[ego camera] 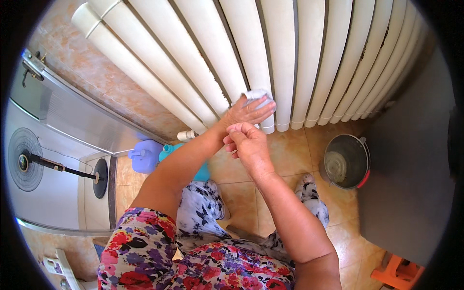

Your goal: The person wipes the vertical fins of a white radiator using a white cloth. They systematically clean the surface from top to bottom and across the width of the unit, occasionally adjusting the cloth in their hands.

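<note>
My left hand point(250, 110) presses a light grey cloth point(259, 98) against the lower part of a white column radiator point(250, 47). The cloth is bunched under the palm and fingers, so part of it is hidden. Just below, nearer my body, my right hand point(250, 146) is loosely curled with the thumb against the index finger. Its fingertips lie close to the left wrist; nothing shows in its grasp. Dark, rusty chipped edges run along some of the radiator's columns.
A metal bucket point(328, 177) with a red grip stands on the tiled floor to the right, beside a large dark panel point(406, 163). Left are a purple jug point(146, 156), a turquoise container point(202, 172) and a standing fan point(65, 166). An orange stool point(393, 272) is lower right.
</note>
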Demonstrator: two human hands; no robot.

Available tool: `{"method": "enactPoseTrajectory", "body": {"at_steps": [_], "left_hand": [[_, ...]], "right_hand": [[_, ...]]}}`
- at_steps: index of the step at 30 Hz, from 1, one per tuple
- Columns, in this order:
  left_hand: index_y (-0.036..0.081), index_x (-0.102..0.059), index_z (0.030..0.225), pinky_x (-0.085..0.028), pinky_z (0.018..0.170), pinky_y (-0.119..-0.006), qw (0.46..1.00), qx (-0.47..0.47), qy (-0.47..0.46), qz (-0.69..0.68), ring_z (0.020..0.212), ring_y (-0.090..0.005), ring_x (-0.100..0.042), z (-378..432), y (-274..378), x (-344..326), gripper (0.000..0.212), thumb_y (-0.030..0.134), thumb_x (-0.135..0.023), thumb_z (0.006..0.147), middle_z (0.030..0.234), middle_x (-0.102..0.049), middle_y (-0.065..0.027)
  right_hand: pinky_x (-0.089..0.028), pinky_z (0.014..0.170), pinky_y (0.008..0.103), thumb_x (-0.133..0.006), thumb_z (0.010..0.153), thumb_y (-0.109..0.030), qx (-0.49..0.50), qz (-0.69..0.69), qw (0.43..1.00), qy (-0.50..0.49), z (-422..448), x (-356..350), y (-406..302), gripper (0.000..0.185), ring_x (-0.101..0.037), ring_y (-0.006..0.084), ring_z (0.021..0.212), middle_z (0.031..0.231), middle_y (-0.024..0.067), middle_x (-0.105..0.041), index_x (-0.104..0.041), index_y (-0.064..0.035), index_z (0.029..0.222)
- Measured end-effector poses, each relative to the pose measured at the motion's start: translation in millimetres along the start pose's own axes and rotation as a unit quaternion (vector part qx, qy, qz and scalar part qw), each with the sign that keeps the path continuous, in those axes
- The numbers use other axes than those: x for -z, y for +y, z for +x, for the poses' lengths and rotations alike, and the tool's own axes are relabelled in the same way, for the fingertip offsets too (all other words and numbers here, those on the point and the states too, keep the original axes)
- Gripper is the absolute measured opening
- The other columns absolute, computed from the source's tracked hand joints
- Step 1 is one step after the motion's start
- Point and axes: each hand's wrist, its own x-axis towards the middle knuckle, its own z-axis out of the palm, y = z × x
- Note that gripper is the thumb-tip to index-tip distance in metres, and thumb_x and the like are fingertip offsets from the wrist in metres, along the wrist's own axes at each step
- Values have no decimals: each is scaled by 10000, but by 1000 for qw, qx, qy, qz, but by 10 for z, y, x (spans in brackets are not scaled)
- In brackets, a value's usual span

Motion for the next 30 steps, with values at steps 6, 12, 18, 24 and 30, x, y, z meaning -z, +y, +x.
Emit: {"method": "enactPoseTrajectory", "body": {"at_steps": [6, 12, 18, 24, 30], "left_hand": [[166, -482, 1307, -427, 783, -343, 984, -12, -80, -162, 1332, -159, -387, -256, 171, -1, 503, 146, -520, 806, 1506, -307, 15], [165, -605, 1136, -384, 883, -422, 990, 2, -92, -109, 1318, -129, -364, -289, -235, 298, 336, 203, -517, 814, 1424, -421, 34], [335, -565, 1235, -291, 994, -524, 996, 58, 1, 75, 1339, -220, -337, -147, -1274, 1069, 455, 232, -591, 793, 1428, -423, 47], [321, -521, 1310, -222, 1030, -577, 967, 193, 32, 165, 1377, -309, -252, -120, -2078, 1811, 622, 222, -700, 723, 1489, -317, -67], [286, -526, 1299, -208, 1002, -633, 935, 314, 98, 133, 1360, -419, -201, -407, -1698, 1358, 610, 306, -713, 718, 1497, -221, -150]], "right_hand": [[-469, 532, 250, -558, 868, -71, 21, -60, 998, -6, -1, -48, -14, 107, -567, 114, 575, 692, 71, -619, -624, 13, 864], [-426, 498, 238, -558, 893, -141, 44, -138, 989, -5, 90, -7, 101, 119, -551, 85, 587, 741, 32, -625, -621, -46, 927], [-478, 531, 258, -564, 869, -94, 24, -137, 990, 30, 148, 1, 130, 134, -569, 119, 560, 693, 77, -629, -621, 23, 901], [-503, 554, 266, -554, 880, -94, 31, -160, 986, 32, 185, 18, 172, 155, -584, 119, 634, 741, 89, -629, -625, 41, 903], [-475, 549, 256, -551, 896, -108, 13, -176, 984, 34, 175, -25, 146, 158, -564, 108, 593, 719, 67, -618, -623, 33, 913]]}}
